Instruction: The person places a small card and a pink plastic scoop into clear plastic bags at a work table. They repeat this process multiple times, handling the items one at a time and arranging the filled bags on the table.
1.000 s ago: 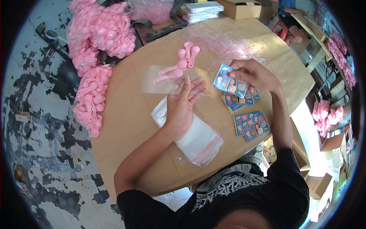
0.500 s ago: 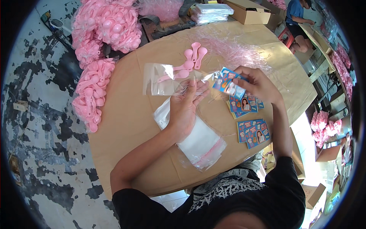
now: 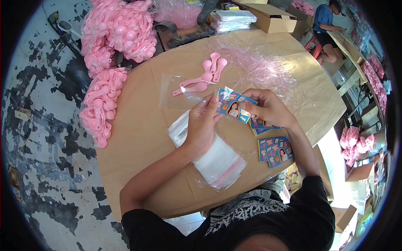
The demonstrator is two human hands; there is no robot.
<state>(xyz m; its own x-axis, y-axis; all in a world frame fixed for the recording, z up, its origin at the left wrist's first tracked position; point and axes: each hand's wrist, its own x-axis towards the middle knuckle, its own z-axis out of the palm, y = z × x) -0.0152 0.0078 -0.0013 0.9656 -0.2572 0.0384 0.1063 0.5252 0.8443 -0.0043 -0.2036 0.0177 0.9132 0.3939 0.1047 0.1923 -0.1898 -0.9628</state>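
Observation:
My left hand (image 3: 203, 125) pinches the mouth of a clear plastic bag (image 3: 167, 98), which stretches away to the left. Between the thumb and fingers of my right hand (image 3: 272, 108) is a blue printed card (image 3: 228, 104), its left end against my left fingertips at the bag's mouth. How far the card sits inside is hard to see. Pink measuring spoons (image 3: 217, 69) lie fanned just beyond; two lower ones overlap the bag, and I cannot tell whether they are in or under it. Blue cards (image 3: 274, 152) lie in two piles by my right forearm.
A stack of clear bags (image 3: 217, 159) lies beneath my left wrist on the brown-covered table (image 3: 138, 167). Pink plastic strips (image 3: 268, 69) are heaped at the far side. Bagged pink spoons (image 3: 102, 104) line the left edge. Behind are a cardboard box (image 3: 272, 23) and a seated person (image 3: 324, 25).
My right hand has brought the card left and nearer, up to my left fingers and the bag's mouth. The card has turned flatter, and the bag has shifted slightly.

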